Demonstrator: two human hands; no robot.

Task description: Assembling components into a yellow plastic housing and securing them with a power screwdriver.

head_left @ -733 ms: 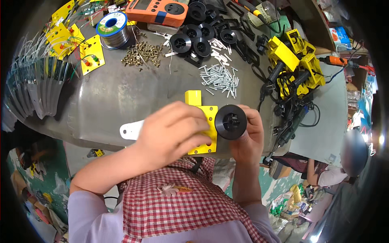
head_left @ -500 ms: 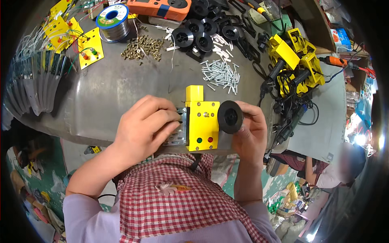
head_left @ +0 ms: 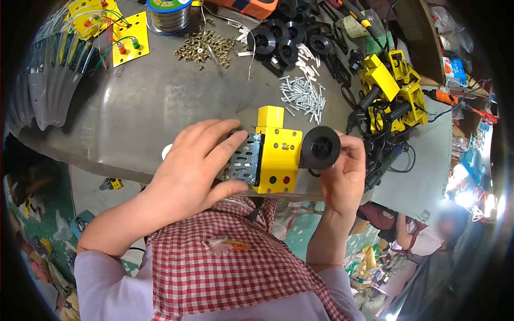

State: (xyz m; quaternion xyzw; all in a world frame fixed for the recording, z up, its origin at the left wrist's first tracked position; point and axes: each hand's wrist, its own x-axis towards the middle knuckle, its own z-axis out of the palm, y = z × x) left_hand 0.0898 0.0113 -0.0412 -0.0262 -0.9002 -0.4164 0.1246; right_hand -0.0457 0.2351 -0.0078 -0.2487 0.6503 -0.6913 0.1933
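My left hand (head_left: pixel 195 166) spans a perforated metal case (head_left: pixel 245 159), its index finger at the far edge and its thumb at the near one. Against the case's right side stands a yellow box (head_left: pixel 279 166) with corner screws, a green and a red round spot, and a small metal piece in its face. A yellow block (head_left: pixel 270 116) juts from its far end. My right hand (head_left: pixel 345 171) grips a black flanged wheel (head_left: pixel 321 148) by its right edge, close beside the yellow box. Whether wheel and box are joined I cannot tell.
Beyond the work lie silver screws (head_left: pixel 303 99), brass-coloured screws (head_left: pixel 205 48) and black round wheels (head_left: pixel 287 51). Yellow frames with black cables (head_left: pixel 383 80) crowd the right. On the left are clear strips (head_left: pixel 51 85), a yellow panel (head_left: pixel 131 45) and a solder spool (head_left: pixel 168 18).
The fingers of my left hand have spread from a curled pose, uncovering more of the metal case. My right hand keeps hold of the black wheel. The whole view has shifted somewhat.
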